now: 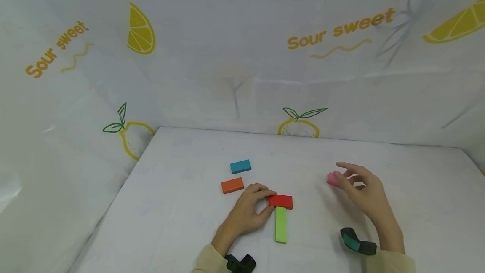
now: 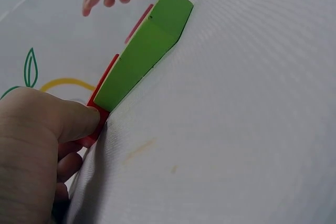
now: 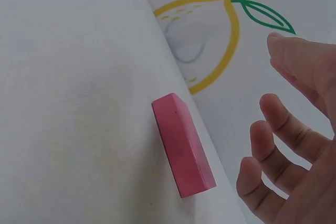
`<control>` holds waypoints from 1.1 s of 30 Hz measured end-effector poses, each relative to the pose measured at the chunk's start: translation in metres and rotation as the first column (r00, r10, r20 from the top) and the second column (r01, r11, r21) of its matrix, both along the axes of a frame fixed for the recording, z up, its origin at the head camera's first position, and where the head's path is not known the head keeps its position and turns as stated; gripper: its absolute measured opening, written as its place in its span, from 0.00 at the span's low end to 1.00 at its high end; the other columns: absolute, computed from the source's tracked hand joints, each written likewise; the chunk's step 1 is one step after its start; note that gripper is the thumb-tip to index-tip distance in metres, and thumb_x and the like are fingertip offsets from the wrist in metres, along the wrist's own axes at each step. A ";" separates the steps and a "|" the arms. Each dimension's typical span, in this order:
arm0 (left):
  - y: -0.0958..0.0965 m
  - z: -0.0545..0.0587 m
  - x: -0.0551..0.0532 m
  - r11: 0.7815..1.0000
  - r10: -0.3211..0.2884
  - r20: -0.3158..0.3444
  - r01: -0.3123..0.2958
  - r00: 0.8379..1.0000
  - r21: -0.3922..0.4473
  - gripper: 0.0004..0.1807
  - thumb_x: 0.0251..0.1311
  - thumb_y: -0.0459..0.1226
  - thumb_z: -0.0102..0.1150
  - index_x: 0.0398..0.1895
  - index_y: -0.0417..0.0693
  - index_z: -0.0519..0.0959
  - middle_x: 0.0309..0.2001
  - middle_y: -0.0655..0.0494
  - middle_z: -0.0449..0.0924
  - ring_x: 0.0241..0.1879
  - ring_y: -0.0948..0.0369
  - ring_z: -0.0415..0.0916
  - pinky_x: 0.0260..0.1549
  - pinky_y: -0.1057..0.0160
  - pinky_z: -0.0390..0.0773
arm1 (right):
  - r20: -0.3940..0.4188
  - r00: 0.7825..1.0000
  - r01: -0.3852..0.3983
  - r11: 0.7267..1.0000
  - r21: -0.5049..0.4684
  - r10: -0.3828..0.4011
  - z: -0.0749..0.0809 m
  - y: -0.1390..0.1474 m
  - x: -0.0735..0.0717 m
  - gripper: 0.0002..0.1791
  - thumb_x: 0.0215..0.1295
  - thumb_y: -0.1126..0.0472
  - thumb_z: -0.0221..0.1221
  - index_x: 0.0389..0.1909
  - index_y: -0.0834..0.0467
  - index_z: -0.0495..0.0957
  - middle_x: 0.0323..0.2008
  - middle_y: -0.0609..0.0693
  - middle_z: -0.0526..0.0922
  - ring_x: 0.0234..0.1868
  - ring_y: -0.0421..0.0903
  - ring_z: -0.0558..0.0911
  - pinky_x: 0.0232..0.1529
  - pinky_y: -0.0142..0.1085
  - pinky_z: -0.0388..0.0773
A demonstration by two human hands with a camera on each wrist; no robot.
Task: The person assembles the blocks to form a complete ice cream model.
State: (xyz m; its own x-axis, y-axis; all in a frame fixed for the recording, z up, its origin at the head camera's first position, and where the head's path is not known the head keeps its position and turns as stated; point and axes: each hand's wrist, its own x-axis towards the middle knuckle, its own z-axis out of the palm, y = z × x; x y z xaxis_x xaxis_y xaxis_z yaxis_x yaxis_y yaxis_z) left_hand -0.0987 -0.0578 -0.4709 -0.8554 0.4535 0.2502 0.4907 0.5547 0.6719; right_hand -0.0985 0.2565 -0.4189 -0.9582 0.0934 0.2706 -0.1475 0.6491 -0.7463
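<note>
Block of red colour, flat and oblong, lay on the table against a green block, pinched by the left hand; the right hand, loosely spread, was near a pink block.

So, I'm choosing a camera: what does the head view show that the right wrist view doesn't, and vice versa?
Only head: the left hand gripping the red block, plus the green block, orange block and blue block. Only right wrist: a gap between the right hand and pink block. Both: that hand, that block, a lemon drawing.
</note>
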 end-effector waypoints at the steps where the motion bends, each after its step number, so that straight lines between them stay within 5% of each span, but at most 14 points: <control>1: 0.000 0.000 0.000 1.000 0.000 -0.001 0.000 1.000 0.000 0.17 0.65 0.37 0.65 0.57 0.51 0.84 0.52 0.60 0.82 0.53 0.64 0.76 0.57 0.66 0.78 | 0.003 1.000 0.009 1.000 -0.011 -0.009 0.000 0.002 -0.001 0.20 0.68 0.57 0.66 0.58 0.57 0.82 0.37 0.31 0.75 0.37 0.29 0.74 0.34 0.23 0.73; 11: 0.000 -0.001 0.000 1.000 0.000 0.004 0.000 1.000 0.004 0.17 0.65 0.37 0.65 0.57 0.51 0.84 0.52 0.61 0.82 0.53 0.64 0.76 0.57 0.66 0.79 | 0.057 0.991 0.130 0.985 -0.115 -0.124 -0.022 0.012 0.000 0.21 0.70 0.55 0.64 0.61 0.58 0.80 0.43 0.29 0.75 0.45 0.36 0.67 0.38 0.22 0.66; 17: 0.000 -0.002 0.000 1.000 -0.005 0.004 0.005 1.000 -0.005 0.17 0.66 0.37 0.64 0.57 0.52 0.84 0.52 0.61 0.82 0.54 0.65 0.76 0.58 0.65 0.79 | 0.168 0.973 0.172 0.981 -0.084 -0.157 -0.034 0.009 0.004 0.25 0.72 0.49 0.61 0.65 0.55 0.78 0.55 0.47 0.71 0.47 0.35 0.61 0.40 0.29 0.62; 26: 0.000 -0.001 0.000 1.000 -0.002 0.005 0.002 1.000 0.007 0.17 0.65 0.37 0.65 0.57 0.52 0.84 0.52 0.61 0.81 0.53 0.65 0.76 0.57 0.65 0.79 | 0.131 0.988 0.082 0.996 -0.030 -0.078 -0.034 0.016 0.000 0.24 0.72 0.51 0.61 0.62 0.59 0.79 0.58 0.58 0.69 0.45 0.34 0.61 0.40 0.30 0.60; 33: 0.001 0.001 0.000 1.000 0.001 0.001 -0.001 1.000 0.003 0.17 0.65 0.36 0.65 0.57 0.51 0.84 0.52 0.61 0.81 0.53 0.65 0.76 0.57 0.66 0.79 | 0.230 0.972 0.040 0.999 0.001 -0.039 -0.033 0.024 0.000 0.28 0.71 0.46 0.62 0.64 0.58 0.78 0.62 0.62 0.68 0.50 0.44 0.63 0.46 0.35 0.60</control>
State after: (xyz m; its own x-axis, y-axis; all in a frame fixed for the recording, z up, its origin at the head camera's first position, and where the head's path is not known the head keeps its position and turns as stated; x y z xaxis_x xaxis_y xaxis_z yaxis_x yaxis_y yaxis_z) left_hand -0.0982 -0.0569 -0.4703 -0.8561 0.4521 0.2504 0.4894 0.5533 0.6741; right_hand -0.0986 0.2802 -0.4520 -0.9902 0.1328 0.0430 0.0539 0.6478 -0.7599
